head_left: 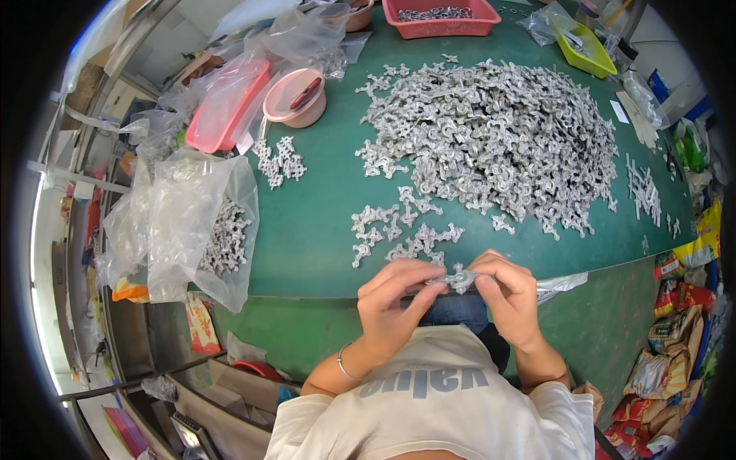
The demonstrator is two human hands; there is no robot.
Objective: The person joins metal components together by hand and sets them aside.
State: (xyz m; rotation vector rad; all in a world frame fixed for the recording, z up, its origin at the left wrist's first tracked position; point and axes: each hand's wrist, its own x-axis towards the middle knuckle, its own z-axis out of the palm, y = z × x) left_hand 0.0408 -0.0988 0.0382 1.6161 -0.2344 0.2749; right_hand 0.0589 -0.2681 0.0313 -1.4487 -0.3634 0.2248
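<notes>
Between my two hands, just over the table's near edge, is a small grey metal casting (461, 278) with a rounded middle and arms. My left hand (397, 297) pinches its left end between thumb and fingers. The right end is pinched by my right hand (507, 295). Close beyond my hands, several like castings (426, 239) lie in a loose group on the green table (314, 230). Behind them rises a big heap of the same grey castings (498, 138).
On the left, a clear plastic bag (188, 222) holds more castings, near a small cluster of pieces (280, 162). A pink bowl (295, 100) and pink tray (222, 111) stand beyond. A red basin (445, 23) and yellow-green basket (585, 52) sit at the back; thin rods (644, 190) lie right.
</notes>
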